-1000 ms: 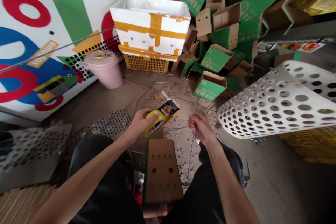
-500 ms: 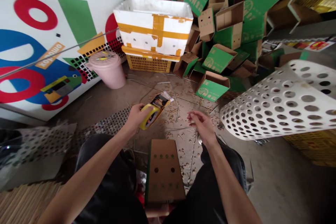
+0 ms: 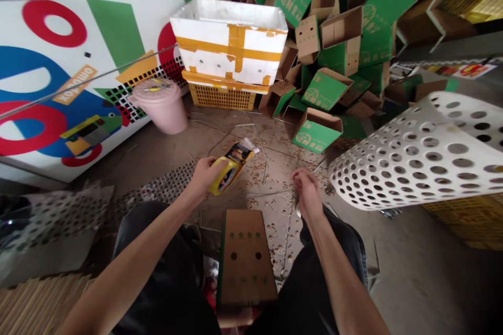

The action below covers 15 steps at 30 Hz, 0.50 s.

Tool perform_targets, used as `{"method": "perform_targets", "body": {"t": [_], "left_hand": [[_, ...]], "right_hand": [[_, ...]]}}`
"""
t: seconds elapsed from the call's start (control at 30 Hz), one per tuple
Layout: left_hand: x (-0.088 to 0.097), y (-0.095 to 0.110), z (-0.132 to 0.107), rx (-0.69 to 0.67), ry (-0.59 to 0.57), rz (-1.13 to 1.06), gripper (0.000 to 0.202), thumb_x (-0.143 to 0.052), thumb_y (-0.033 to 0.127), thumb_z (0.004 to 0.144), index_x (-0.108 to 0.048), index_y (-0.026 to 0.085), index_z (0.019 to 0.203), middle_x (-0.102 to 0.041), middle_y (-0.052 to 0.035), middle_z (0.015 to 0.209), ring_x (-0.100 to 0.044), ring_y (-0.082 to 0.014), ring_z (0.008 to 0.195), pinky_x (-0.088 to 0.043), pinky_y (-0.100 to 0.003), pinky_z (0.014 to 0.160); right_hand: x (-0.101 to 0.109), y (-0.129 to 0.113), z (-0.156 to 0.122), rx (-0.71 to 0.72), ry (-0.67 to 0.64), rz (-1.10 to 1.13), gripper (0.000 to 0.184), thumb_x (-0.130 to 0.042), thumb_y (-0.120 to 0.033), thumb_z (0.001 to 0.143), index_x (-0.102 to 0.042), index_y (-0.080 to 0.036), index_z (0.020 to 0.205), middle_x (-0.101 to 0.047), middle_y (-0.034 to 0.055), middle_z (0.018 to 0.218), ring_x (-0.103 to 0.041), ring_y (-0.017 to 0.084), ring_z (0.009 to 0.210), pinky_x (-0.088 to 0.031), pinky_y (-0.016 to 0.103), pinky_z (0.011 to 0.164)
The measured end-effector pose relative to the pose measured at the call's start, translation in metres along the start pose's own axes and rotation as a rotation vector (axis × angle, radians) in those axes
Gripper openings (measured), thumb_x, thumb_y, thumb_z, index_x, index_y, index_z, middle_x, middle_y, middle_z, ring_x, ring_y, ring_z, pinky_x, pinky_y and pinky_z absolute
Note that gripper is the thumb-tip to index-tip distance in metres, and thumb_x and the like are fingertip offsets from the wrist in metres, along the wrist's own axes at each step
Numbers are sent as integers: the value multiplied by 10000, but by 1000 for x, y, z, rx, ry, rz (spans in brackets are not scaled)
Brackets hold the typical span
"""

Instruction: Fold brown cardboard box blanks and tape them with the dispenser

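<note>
My left hand [image 3: 205, 175] is closed around a yellow tape dispenser [image 3: 230, 168], whose front end points up and to the right. A bit of clear tape sticks out at its tip. To the right, my right hand [image 3: 307, 188] hovers above the floor with its fingers curled and pressed together. Whatever may be between those fingers is too small to make out. Below both hands, between my knees, stands a brown cardboard box [image 3: 248, 256] with a green side. Its top is closed and has two round holes; neither hand touches it.
Ahead are a pink lidded bin [image 3: 163, 107] and a white foam box [image 3: 231, 47] over a yellow crate [image 3: 222, 97]. Green cardboard boxes [image 3: 316, 133] pile up behind. A white perforated plastic basket [image 3: 412, 154] juts in from the right. Shavings litter the floor [image 3: 261, 167].
My right hand has shifted slightly to the right, and its fingers have drawn closer together. The left hand and the tape dispenser have barely moved.
</note>
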State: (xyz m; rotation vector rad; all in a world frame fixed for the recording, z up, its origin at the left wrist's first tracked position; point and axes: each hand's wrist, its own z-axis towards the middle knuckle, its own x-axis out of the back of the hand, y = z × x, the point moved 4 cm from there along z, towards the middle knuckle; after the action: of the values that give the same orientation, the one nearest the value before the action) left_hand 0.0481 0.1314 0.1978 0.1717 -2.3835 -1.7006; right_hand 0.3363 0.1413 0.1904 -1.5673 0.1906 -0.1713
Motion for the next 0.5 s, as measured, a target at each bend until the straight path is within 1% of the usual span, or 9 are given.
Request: {"method": "perform_targets", "body": {"t": [0.07,0.17,0.23,0.33,0.43,0.5], "left_hand": [[0,-1,1,3,-2,3,231,-655,381,750,-611,155,756,-605,15,522,-539,-123,385,-398,-202,373],[0,-2,2,1,-6,-6,240,-659,387,748,-618,151,757,-609,14,531,-547,-124,393,-396,-201,379],[1,-3,3,5,-5,-7,244,-659,390,752,-623,149,767,-612,12,536,-553,-127,400,-401,-205,386],[2,-5,5,22,12,0,230,-648,378,767,-620,150,769,-614,11,539,-555,-129,402,-413,-209,397],[2,-6,6,25,27,0,220,-633,370,783,-603,154,752,-610,9,537,-554,-127,402,-406,-206,396],[2,-6,5,24,20,-6,225,-631,375,791,-599,156,748,-612,5,542,-555,-127,403,-407,-207,394]], "right_hand": [[0,0,0,24,22,-47,218,-603,-341,728,-567,-210,558,-372,-56,556,-285,97,542,-210,277,519],[2,2,1,39,39,-88,206,-598,-336,719,-552,-217,557,-381,-57,562,-320,105,563,-265,273,552],[3,4,1,43,38,-116,208,-603,-348,723,-556,-221,565,-396,-56,567,-347,112,579,-291,274,573],[4,9,3,33,29,-138,231,-632,-394,736,-586,-219,591,-469,-40,608,-400,121,617,-313,269,580],[2,14,4,-26,-23,-82,202,-701,-420,735,-681,-219,720,-496,-41,636,-409,116,614,-311,251,548],[-2,16,3,-64,-84,-41,237,-755,-444,731,-725,-227,820,-510,-46,643,-416,110,601,-319,241,534]]}}
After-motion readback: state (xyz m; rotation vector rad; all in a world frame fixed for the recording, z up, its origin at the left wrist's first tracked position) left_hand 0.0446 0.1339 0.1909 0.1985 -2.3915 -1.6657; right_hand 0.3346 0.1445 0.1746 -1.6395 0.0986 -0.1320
